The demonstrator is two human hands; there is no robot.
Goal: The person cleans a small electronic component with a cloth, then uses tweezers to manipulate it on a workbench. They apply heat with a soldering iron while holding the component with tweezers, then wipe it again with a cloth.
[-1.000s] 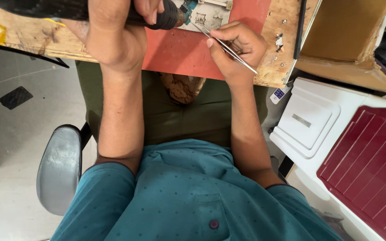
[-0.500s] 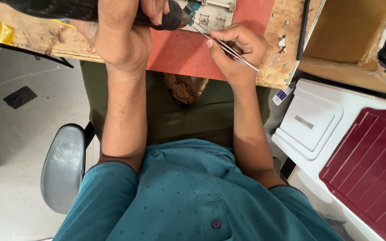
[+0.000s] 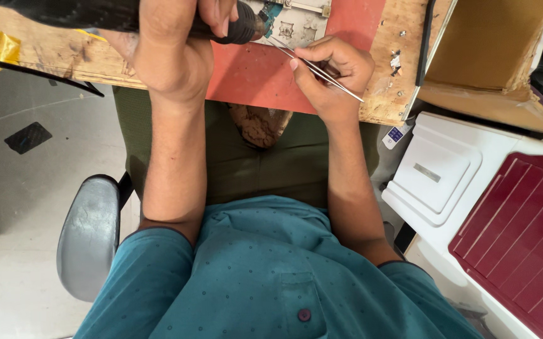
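My left hand [image 3: 174, 44] grips a thick black tool [image 3: 83, 14] that lies across the top of the view, its dark nozzle [image 3: 249, 28] aimed at a small circuit board [image 3: 287, 25] on a metal holder. My right hand [image 3: 334, 72] pinches thin metal tweezers [image 3: 315, 69], whose tips reach toward the board beside the nozzle. The board rests on a red mat [image 3: 252, 78] laid on a worn wooden bench [image 3: 45, 50]. The upper part of the board is cut off by the frame edge.
A grey chair armrest [image 3: 89, 235] sits at lower left. A cardboard box [image 3: 491, 56] stands at upper right, with a white and maroon case [image 3: 472, 201] below it. A black cable [image 3: 33, 72] runs along the bench's left edge. Small metal bits [image 3: 397, 59] lie on the bench.
The view has shifted slightly right and down. Both hands keep their grips; the tweezers and nozzle stay at the board with only small movement.
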